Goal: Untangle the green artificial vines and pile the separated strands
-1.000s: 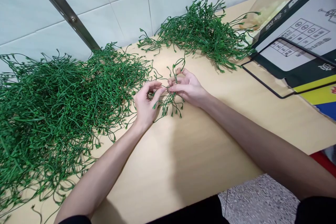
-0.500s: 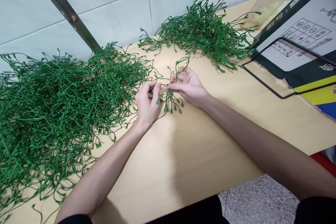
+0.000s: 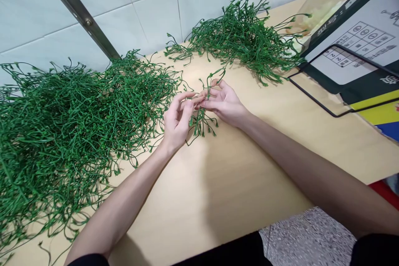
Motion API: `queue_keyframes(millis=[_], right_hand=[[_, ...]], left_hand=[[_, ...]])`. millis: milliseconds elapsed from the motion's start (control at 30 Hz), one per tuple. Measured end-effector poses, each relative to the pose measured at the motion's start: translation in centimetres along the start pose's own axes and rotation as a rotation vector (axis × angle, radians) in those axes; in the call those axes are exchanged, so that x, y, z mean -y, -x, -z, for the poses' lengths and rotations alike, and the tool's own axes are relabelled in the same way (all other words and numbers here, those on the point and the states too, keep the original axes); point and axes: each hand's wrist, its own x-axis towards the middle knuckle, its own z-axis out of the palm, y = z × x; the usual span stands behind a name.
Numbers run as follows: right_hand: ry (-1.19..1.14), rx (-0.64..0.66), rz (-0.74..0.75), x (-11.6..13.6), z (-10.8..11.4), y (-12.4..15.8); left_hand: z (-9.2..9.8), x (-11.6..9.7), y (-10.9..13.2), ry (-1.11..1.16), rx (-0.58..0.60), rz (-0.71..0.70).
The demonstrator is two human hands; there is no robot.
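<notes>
Between my hands, above the table, is a small bunch of green plastic stems [image 3: 203,122]. My right hand [image 3: 225,102] pinches the bunch near its middle, with stem ends sticking out above and below the fingers. My left hand [image 3: 179,120] meets it from the left, its fingertips together at the bunch and touching the right fingers; a green stem shows by them. A large heap of the same green stems [image 3: 77,124] lies left of my left hand. A smaller heap [image 3: 243,35] lies behind my right hand, near the wall.
The light wooden table [image 3: 174,199] stands against a tiled wall [image 3: 156,16] with a metal post [image 3: 84,18]. At the right are a printed box [image 3: 358,41], a black wire frame [image 3: 318,97] and a clear bag [image 3: 318,6].
My left hand has moved slightly right, and its fingers now reach to the bunch and the right fingertips. My right hand has hardly moved.
</notes>
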Motion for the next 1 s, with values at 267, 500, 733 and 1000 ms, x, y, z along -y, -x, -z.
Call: queue_keyframes(millis=[267, 500, 733, 1000], right_hand=[[0.023, 0.037, 0.014, -0.1, 0.1, 0.0], [0.029, 0.063, 0.015, -0.1, 0.3, -0.1], [0.03, 0.102, 0.018, -0.2, 0.6, -0.1], [0.031, 0.105, 0.032, -0.3, 0.6, -0.1]], left_hand=[[0.0, 1.0, 0.0, -0.025, -0.062, 0.0], [0.1, 1.8, -0.1, -0.007, -0.08, -0.071], [0.1, 1.3, -0.1, -0.056, -0.038, -0.121], [0.0, 1.1, 0.1, -0.051, 0.046, -0.158]])
